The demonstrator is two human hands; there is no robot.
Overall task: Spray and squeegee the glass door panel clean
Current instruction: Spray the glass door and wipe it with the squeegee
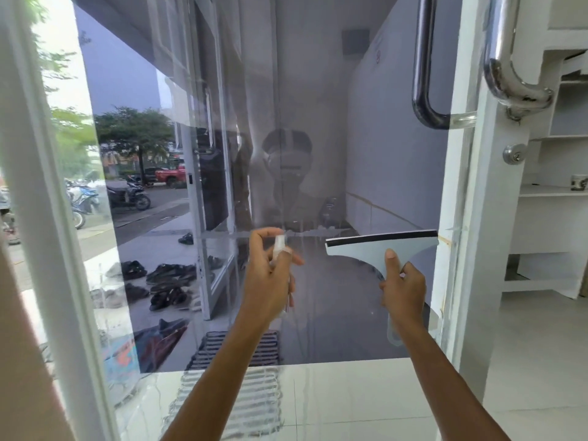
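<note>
The left hand [270, 278] curls round a small spray bottle [279, 249], 1 finger arched over its top, aimed at the glass door panel [318, 106] around mid-height. The right hand [402, 289] grips the squeegee [378, 246] by its handle, blade uppermost, near the white frame [458, 249]. Wet runs show just above. Likely risk: liquid trickles down and streaks if the blade lags, or a tilted blade misses 1 edge
</note>
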